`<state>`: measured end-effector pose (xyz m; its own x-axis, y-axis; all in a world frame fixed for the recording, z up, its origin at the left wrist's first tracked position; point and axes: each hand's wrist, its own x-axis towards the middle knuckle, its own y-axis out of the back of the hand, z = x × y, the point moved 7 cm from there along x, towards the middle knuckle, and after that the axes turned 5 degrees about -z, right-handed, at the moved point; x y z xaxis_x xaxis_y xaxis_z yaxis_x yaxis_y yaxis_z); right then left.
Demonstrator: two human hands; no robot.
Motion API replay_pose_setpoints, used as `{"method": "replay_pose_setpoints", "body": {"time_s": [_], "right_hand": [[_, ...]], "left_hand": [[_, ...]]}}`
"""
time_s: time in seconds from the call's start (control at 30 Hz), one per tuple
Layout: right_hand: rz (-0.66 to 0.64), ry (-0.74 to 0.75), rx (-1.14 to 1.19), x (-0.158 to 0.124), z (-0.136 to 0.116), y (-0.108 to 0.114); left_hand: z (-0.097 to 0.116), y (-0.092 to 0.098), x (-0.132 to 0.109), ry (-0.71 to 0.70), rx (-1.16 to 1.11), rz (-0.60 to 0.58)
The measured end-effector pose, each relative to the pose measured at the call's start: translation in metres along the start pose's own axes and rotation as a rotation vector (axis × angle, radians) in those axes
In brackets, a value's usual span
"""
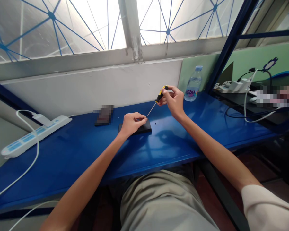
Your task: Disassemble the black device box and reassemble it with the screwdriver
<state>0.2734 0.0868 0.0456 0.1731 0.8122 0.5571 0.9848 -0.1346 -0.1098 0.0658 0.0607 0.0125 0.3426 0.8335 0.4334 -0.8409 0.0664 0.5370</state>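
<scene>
My right hand (172, 100) grips a yellow-and-black screwdriver (161, 94) by its handle, held at a slant with the shaft pointing down to the left. The tip ends close to the fingertips of my left hand (133, 122). That hand rests over a flat black rectangular case (144, 127) lying on the blue desk (168, 144), and covers much of it. Thumb and forefinger of my left hand are pinched together near the case's upper right corner; whatever may be between them is too small to make out. A tiny dark piece (155, 124) lies on the desk right of the case.
A dark phone-like slab (104, 115) lies behind my left hand. At the left is a white power strip (36, 136) with a white cable (36, 154). A water bottle (194, 84) stands by the wall, right of my right hand. Cables and plugs (240, 84) crowd the right end.
</scene>
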Motion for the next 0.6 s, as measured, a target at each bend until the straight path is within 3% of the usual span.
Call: {"method": "replay_pose_setpoints", "body": {"time_s": [0.6], "right_hand": [[0.001,-0.059,0.059,0.002,0.008,0.002]], "left_hand": [[0.003,0.003,0.000,-0.018,0.086,0.038]]}}
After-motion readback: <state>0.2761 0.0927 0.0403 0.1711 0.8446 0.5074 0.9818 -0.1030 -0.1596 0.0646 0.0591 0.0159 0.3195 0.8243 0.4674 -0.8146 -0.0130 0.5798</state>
